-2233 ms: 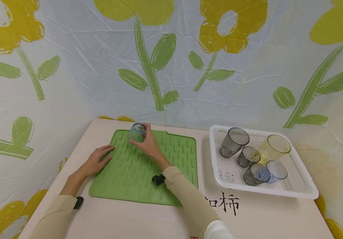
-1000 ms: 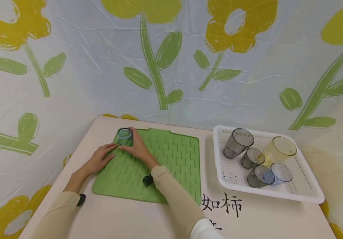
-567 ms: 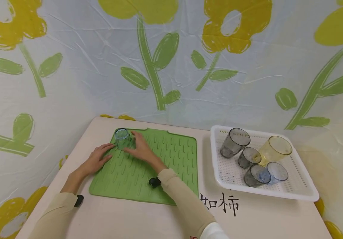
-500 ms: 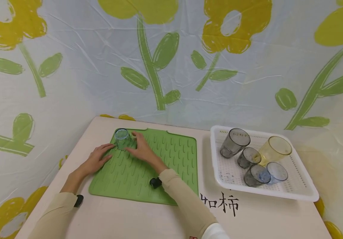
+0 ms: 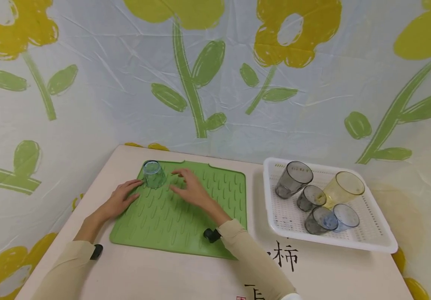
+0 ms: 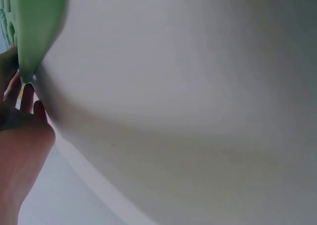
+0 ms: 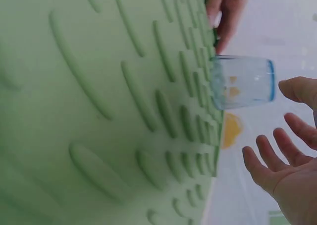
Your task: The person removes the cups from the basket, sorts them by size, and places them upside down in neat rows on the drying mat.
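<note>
A clear blue-tinted glass [image 5: 154, 175] stands upside down in the far left corner of the green ridged drying mat [image 5: 178, 221]. My right hand [image 5: 193, 189] is off to the right of the glass, fingers parted, with a gap between them and it. In the right wrist view that glass [image 7: 243, 82] shows whole on the mat beyond my spread right hand [image 7: 290, 155]. My left hand [image 5: 119, 200] rests at the mat's left edge, fingertips just short of the glass. In the left wrist view its fingers [image 6: 28, 98] lie along the mat's edge.
On the right of the table stands a white perforated basket [image 5: 369, 225]. In it are a tall grey glass [image 5: 293, 180], a yellow glass [image 5: 344, 189], small grey glasses [image 5: 311, 198] and a pale blue glass [image 5: 346, 216]. A flowered cloth [image 5: 125, 83] hangs behind.
My right hand carried the glass left to the mat's far left corner, set it down, let go and drew back to the right. The left hand has stayed at the mat's edge.
</note>
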Motion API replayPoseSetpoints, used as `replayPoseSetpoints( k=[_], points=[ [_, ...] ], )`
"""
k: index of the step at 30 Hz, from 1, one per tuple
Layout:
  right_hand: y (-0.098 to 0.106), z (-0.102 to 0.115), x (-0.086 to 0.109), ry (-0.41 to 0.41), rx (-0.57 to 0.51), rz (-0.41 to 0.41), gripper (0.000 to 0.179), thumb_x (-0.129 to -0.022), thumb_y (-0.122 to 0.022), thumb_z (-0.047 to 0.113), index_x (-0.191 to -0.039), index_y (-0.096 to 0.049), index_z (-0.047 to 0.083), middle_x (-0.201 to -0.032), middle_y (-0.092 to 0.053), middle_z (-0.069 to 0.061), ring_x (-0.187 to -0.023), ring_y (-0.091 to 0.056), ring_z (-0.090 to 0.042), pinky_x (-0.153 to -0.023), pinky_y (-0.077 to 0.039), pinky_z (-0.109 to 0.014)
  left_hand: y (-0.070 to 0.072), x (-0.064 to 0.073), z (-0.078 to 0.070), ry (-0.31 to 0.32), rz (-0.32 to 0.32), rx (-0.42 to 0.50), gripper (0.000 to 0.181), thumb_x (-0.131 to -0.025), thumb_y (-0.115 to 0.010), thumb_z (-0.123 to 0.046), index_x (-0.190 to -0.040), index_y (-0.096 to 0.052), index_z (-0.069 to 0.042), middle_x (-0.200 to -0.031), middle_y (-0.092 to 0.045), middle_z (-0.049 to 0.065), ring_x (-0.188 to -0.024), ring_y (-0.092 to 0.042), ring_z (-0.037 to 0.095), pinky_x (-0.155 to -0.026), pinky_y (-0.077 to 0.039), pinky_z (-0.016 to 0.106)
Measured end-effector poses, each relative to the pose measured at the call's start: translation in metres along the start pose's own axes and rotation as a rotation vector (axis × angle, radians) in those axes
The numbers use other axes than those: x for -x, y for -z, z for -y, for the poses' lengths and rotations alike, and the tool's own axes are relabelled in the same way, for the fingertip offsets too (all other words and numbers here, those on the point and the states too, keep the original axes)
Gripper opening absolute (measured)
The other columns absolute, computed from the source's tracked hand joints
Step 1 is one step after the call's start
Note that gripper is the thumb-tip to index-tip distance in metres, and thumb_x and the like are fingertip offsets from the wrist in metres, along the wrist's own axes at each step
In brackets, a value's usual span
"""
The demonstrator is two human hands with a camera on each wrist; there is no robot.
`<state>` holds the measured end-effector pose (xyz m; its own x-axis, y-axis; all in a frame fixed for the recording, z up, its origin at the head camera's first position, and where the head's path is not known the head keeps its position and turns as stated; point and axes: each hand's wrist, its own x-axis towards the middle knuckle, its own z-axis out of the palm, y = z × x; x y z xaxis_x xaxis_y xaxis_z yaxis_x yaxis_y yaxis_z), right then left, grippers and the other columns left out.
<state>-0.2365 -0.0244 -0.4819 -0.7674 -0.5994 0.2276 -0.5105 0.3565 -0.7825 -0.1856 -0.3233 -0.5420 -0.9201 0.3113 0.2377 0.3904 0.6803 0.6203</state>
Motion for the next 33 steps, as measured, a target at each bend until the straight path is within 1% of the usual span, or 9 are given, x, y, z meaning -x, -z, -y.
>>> replayPoseSetpoints(
  k=[3,7,10,13,19,23,28,33],
  points=[
    [0.012,0.008,0.008,0.023,0.011,-0.004,0.043,-0.101,-0.068,0.014,-0.140,-0.055,0.002,-0.139,-0.054,-0.018,-0.127,-0.054,-0.035,-0.106,-0.048,-0.047,0.000,0.000,0.003,-0.018,-0.004,0.009,0.043,-0.101,-0.061,0.001,-0.140,-0.051,0.013,-0.145,-0.044,0.036,-0.132,-0.037,0.059,-0.102,-0.028,0.073],
    [0.028,0.017,0.018,0.041,-0.007,-0.016,0.043,-0.101,-0.069,0.014,-0.140,-0.055,0.002,-0.138,-0.054,-0.017,-0.128,-0.054,-0.033,-0.106,-0.047,-0.049,0.000,-0.001,0.006,-0.039,-0.006,0.003,0.042,-0.101,-0.061,0.002,-0.140,-0.051,0.013,-0.144,-0.045,0.037,-0.132,-0.037,0.059,-0.102,-0.029,0.072],
    [0.039,0.022,0.026,0.050,-0.015,-0.031,0.042,-0.100,-0.069,0.013,-0.139,-0.055,0.002,-0.138,-0.054,-0.017,-0.128,-0.054,-0.034,-0.107,-0.046,-0.050,0.000,-0.001,0.006,-0.034,-0.001,0.008,0.043,-0.101,-0.060,0.001,-0.141,-0.050,0.013,-0.145,-0.044,0.037,-0.132,-0.037,0.059,-0.102,-0.028,0.072],
    [0.049,0.026,0.035,0.060,0.000,-0.052,0.041,-0.100,-0.069,0.012,-0.137,-0.056,0.001,-0.137,-0.055,-0.016,-0.127,-0.054,-0.032,-0.107,-0.046,-0.048,0.001,-0.001,0.006,-0.022,0.005,0.014,0.043,-0.101,-0.060,0.001,-0.141,-0.050,0.013,-0.145,-0.044,0.036,-0.132,-0.036,0.059,-0.101,-0.028,0.072],
    [0.069,0.029,0.052,0.089,0.064,-0.104,0.039,-0.098,-0.072,0.011,-0.134,-0.060,0.003,-0.132,-0.059,-0.014,-0.124,-0.056,-0.029,-0.104,-0.048,-0.043,0.001,-0.002,0.002,-0.010,0.010,0.025,0.043,-0.100,-0.062,0.001,-0.140,-0.051,0.012,-0.144,-0.045,0.035,-0.131,-0.037,0.057,-0.099,-0.030,0.071],
    [0.083,0.030,0.062,0.093,0.090,-0.138,0.037,-0.098,-0.072,0.011,-0.132,-0.061,0.003,-0.131,-0.059,-0.015,-0.123,-0.057,-0.030,-0.103,-0.048,-0.045,0.001,-0.003,0.002,-0.013,0.010,0.016,0.043,-0.100,-0.062,0.001,-0.140,-0.051,0.013,-0.144,-0.044,0.036,-0.131,-0.037,0.058,-0.100,-0.028,0.071],
    [0.099,0.027,0.075,0.079,0.090,-0.182,0.035,-0.098,-0.072,0.013,-0.131,-0.063,0.004,-0.132,-0.060,-0.014,-0.123,-0.058,-0.030,-0.103,-0.048,-0.046,0.003,-0.003,0.002,-0.010,0.005,0.022,0.042,-0.100,-0.062,0.002,-0.139,-0.051,0.013,-0.143,-0.044,0.037,-0.131,-0.036,0.058,-0.100,-0.029,0.070],
    [0.113,0.021,0.092,0.103,0.130,-0.252,0.031,-0.096,-0.074,0.010,-0.126,-0.067,0.004,-0.126,-0.065,-0.012,-0.117,-0.061,-0.028,-0.099,-0.050,-0.047,0.002,-0.004,0.001,-0.013,0.007,0.042,0.042,-0.099,-0.063,0.002,-0.138,-0.052,0.013,-0.142,-0.045,0.037,-0.130,-0.037,0.058,-0.099,-0.031,0.071]
  ],
)
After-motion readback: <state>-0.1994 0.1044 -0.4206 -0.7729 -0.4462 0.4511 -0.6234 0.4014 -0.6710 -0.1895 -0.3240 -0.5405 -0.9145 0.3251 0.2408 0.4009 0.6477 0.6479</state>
